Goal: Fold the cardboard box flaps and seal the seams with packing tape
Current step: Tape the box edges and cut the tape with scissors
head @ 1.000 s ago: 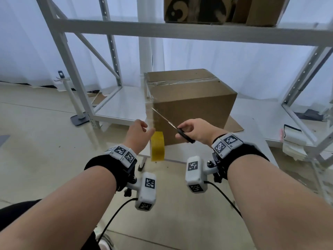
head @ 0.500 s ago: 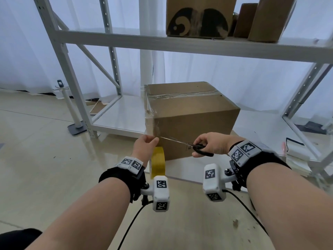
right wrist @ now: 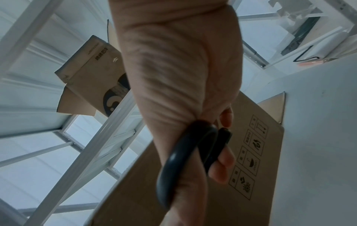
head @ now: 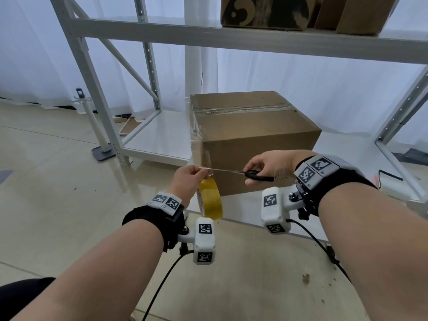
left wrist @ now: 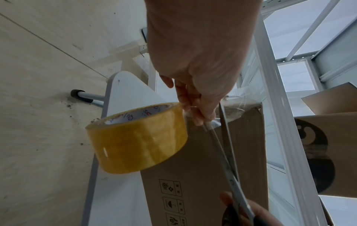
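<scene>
A closed cardboard box (head: 254, 137) stands on the low white shelf, clear tape along its top seam and down its front left corner. My left hand (head: 190, 179) pinches the tape strip just above the yellow tape roll (head: 209, 198), which hangs below the fingers (left wrist: 195, 107). The strip runs up to the box corner (left wrist: 249, 110). My right hand (head: 271, 166) grips black-handled scissors (head: 252, 176) whose blades (left wrist: 226, 146) are slightly parted and reach the strip beside the left fingers. In the right wrist view the black scissor handles (right wrist: 185, 152) sit round my fingers.
A white metal rack (head: 162, 35) frames the box; its upper shelf carries other cardboard boxes (head: 264, 12). A white stand with a dark base (head: 103, 154) stands on the tiled floor at left. A flat cardboard sheet (head: 128, 126) lies on the low shelf.
The scissors swung from pointing up-left to lying level, blades arriving at the strip by my left fingers. My left hand rose and pinched the tape above the roll.
</scene>
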Motion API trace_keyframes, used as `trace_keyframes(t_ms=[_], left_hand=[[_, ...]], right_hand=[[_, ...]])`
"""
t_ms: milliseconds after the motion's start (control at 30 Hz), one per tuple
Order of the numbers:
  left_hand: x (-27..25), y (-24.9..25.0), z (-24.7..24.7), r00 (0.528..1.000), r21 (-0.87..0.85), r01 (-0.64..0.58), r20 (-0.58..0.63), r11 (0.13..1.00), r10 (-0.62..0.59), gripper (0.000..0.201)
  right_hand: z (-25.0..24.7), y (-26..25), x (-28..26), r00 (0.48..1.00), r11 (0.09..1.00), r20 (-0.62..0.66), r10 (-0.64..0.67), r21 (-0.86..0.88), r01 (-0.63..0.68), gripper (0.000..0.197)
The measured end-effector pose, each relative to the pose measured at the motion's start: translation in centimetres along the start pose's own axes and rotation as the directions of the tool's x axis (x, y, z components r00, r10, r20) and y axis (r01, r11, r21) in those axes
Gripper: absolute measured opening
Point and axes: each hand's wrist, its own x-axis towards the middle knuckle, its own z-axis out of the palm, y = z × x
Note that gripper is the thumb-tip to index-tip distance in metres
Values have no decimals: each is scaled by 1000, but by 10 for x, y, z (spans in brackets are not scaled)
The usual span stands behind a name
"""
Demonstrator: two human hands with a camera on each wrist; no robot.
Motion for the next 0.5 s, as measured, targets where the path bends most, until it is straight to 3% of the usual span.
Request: trace_keyframes(t_ms=[500], left_hand=[[0, 4, -14, 998, -35, 40, 42, 999, -39, 22]], right_hand=[[-10, -27, 25, 997, 997, 57, -44, -56, 47, 44]])
